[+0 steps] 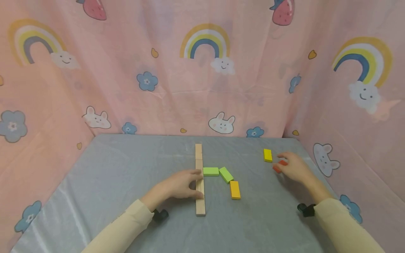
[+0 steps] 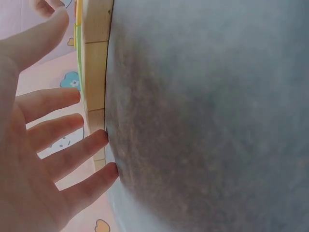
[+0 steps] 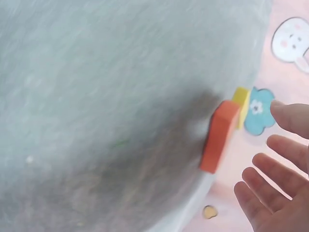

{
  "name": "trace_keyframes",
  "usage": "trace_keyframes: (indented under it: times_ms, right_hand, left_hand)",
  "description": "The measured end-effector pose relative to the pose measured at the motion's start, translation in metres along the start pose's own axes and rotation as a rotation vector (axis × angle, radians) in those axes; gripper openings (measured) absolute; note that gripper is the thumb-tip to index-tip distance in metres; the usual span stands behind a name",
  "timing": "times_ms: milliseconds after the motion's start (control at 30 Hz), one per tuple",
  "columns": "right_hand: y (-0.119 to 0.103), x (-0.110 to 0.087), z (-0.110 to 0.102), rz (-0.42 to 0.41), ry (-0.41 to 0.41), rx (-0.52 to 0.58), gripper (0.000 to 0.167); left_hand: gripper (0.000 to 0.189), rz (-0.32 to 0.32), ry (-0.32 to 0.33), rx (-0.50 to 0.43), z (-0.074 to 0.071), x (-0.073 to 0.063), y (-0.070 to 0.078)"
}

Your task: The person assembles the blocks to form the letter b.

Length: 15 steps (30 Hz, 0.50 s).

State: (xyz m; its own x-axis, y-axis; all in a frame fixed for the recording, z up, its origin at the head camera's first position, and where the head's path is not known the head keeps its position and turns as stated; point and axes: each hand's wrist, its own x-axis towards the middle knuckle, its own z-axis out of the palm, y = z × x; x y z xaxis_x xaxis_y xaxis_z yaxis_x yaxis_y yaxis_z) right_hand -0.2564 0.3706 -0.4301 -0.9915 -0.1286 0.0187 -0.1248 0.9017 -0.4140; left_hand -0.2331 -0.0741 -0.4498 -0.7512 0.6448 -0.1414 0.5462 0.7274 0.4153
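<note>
A row of plain wooden blocks (image 1: 200, 206) runs end to end away from me on the grey table. My left hand (image 1: 181, 184) is at this row with thumb and fingers spread; in the left wrist view its fingers (image 2: 79, 145) are extended beside the wooden blocks (image 2: 95, 72), two fingertips seeming to touch. At the right, my right hand (image 1: 294, 168) hovers by a red block (image 1: 280, 166), partly covering it in the head view. The right wrist view shows the loosely spread fingers (image 3: 275, 179) apart from the red block (image 3: 220, 137).
From the wooden row, a light green block (image 1: 211, 171), a second, slanted green block (image 1: 226, 175) and an orange block (image 1: 235, 190) form a bending line to the right. A yellow block (image 1: 267, 155) lies beyond the red one. Pink printed curtain (image 1: 202, 95) surrounds the table (image 1: 133, 161).
</note>
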Motion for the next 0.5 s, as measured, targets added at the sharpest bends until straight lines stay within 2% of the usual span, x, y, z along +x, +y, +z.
trace_keyframes:
  times_ms: [167, 500]
  right_hand:
    - [0.011, 0.0, 0.004, -0.017, 0.0, -0.026, 0.052]
    - [0.021, 0.0, 0.01, -0.005, -0.043, 0.016, 0.059]
  left_hand:
    - [0.078, -0.005, 0.007, 0.022, 0.003, -0.001, 0.003]
    - [0.077, -0.009, 0.01, 0.053, 0.004, 0.0, 0.007]
